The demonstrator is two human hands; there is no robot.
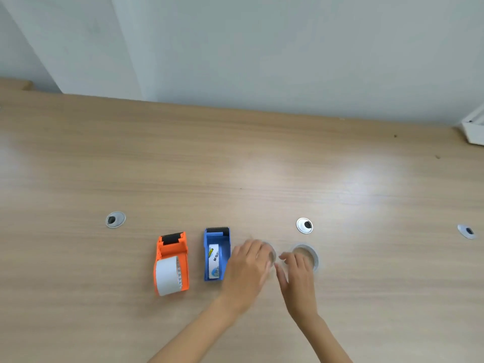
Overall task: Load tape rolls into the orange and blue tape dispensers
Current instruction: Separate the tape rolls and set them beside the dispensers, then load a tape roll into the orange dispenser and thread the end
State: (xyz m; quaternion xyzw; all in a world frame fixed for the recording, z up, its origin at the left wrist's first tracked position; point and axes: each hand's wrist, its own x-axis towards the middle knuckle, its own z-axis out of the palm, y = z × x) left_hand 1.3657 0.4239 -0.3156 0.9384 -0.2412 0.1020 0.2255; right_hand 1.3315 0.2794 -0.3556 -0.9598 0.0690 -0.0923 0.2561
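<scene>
Two dispensers (172, 249) (217, 237), two rolls (272, 254) (316, 258) (clear) — two hands (246, 268) (297, 273)

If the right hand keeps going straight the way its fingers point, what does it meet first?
The clear tape roll lying flat on the wooden desk: the right hand's fingers overlap its near rim, though I cannot tell if they touch. Beyond it sits a round silver cable grommet.

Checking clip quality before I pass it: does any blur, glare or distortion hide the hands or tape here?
Head view: the left hand and right hand are motion-blurred, so finger contact is unclear. Soft glare patches whiten the desk beyond them. The orange dispenser and blue dispenser are fairly sharp. The clear tape roll is faint against the wood.
</scene>
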